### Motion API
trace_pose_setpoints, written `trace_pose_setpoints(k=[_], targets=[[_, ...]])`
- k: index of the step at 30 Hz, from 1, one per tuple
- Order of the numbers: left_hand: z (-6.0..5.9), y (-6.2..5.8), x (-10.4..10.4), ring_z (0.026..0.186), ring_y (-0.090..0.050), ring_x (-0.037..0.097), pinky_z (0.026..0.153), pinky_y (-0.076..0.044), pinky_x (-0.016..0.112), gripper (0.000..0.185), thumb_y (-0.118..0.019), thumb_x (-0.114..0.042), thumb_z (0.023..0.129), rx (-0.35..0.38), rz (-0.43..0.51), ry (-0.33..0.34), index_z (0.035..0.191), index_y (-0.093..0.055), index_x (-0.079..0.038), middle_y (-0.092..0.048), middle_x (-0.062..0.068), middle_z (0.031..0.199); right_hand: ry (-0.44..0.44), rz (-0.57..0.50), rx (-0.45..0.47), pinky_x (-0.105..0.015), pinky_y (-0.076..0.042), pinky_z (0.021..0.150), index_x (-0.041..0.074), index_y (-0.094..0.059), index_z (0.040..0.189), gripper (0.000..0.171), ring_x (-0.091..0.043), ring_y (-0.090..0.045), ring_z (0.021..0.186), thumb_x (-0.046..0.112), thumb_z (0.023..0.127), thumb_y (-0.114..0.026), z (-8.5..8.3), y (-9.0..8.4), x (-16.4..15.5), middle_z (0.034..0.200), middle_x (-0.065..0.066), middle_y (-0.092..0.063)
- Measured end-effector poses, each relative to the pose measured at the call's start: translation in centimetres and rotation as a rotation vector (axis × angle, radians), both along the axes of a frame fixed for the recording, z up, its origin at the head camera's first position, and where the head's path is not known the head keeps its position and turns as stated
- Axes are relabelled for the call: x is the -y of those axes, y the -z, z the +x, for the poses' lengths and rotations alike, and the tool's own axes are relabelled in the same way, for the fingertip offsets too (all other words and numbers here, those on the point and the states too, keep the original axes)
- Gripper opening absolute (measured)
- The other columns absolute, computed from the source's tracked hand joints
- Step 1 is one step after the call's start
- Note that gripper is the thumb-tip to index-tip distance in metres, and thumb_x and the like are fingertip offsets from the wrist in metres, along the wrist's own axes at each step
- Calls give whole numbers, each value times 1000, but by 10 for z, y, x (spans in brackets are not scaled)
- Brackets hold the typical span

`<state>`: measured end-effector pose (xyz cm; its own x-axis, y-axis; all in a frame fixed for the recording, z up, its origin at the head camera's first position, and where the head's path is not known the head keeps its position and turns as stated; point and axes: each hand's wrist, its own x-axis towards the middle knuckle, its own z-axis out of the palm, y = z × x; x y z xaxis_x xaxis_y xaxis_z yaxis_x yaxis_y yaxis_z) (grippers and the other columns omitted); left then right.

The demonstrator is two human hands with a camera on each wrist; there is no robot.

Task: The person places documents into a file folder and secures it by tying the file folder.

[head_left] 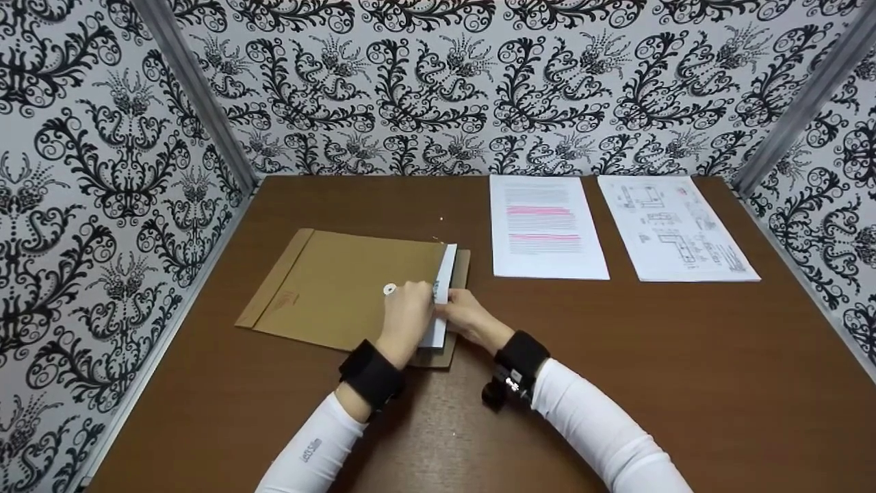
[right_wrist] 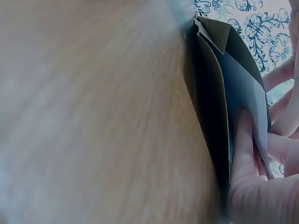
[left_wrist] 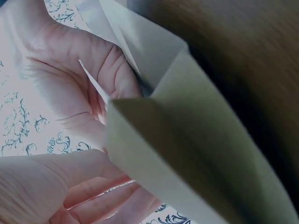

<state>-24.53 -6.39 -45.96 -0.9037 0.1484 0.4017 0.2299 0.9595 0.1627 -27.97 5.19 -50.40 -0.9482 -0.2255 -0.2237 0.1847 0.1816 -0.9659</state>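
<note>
Here your left hand point(head_left: 405, 316) and right hand point(head_left: 467, 316) meet at the right end of the envelope point(head_left: 342, 287), which lies flat on the table point(head_left: 684, 356), left of centre. Both pinch the white paper point(head_left: 441, 287) sticking out of its mouth, fingers curled on its edge. Two printed sheets point(head_left: 547, 226) lie far right.

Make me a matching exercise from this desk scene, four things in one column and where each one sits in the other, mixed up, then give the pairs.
Things
1. brown envelope
2. sheet with pink highlighting
3. sheet with line drawings
4. white paper

Places
A. far right of the table
B. sticking out of the envelope's mouth, between both hands
C. flat on the table's left half
D. just right of the envelope, left of the other sheet

Pairs: 1-C, 2-D, 3-A, 4-B
</note>
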Motion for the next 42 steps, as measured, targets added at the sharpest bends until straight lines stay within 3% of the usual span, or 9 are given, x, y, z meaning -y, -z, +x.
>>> trace_pose_setpoints(k=[9, 16, 21, 25, 29, 36, 42], targets=[[20, -3, 1, 61, -72, 30, 51, -56, 43, 9, -74, -2, 79, -37, -90, -57, 71, -75, -6, -75, 13, 70, -12, -82, 29, -20, -56, 68, -11, -66, 106, 21, -8, -63, 71, -4, 87, -60, 0, 3, 0, 82, -1, -66], [35, -9, 3, 58, -71, 26, 48, -55, 38, 13, -79, 1, 72, -86, -169, -92, 66, -73, -10, -73, 9, 66, -30, -185, 118, -23, -60, 68, -8, -65, 106, 19, -8, -68, 70, 0, 88, -63, 1, 2, -1, 79, 0, -68], [37, -9, 6, 57, -70, 26, 48, -55, 38, 12, -80, -1, 71, -127, -171, -95, 66, -73, -10, -72, 8, 64, -46, -132, 147, -23, -61, 69, -6, -68, 101, 15, -8, -68, 70, 3, 90, -66, 1, 1, -3, 77, 1, -69], [36, -7, 7, 56, -69, 26, 47, -55, 39, 11, -80, -2, 72, -135, -159, -90, 66, -72, -8, -71, 8, 64, -82, 7, 92, -18, -53, 62, 1, -68, 83, 5, -6, -60, 63, 4, 87, -68, 1, 0, -4, 69, 5, -62], [35, -4, 8, 56, -70, 26, 47, -55, 39, 12, -80, -3, 72, -139, -157, -80, 65, -72, -9, -71, 8, 63, -84, 119, 16, -17, -43, 56, 11, -58, 67, 20, -6, -48, 59, 3, 83, -68, 1, -3, -1, 62, 8, -51], [36, -5, 7, 58, -71, 29, 49, -56, 42, 13, -82, -6, 71, -114, -97, -56, 65, -71, -8, -72, 10, 65, -51, -25, 40, -18, -47, 58, 6, -58, 70, 18, -9, -51, 62, -9, 80, -55, 2, -5, 8, 67, 4, -52], [37, -8, 9, 54, -68, 30, 47, -54, 43, 19, -75, -1, 72, -129, -27, -42, 57, -64, -7, -68, 10, 60, -51, -16, 39, -20, -49, 62, -3, -64, 84, 16, -11, -54, 67, -10, 80, -51, 1, -4, 11, 72, 3, -54]])
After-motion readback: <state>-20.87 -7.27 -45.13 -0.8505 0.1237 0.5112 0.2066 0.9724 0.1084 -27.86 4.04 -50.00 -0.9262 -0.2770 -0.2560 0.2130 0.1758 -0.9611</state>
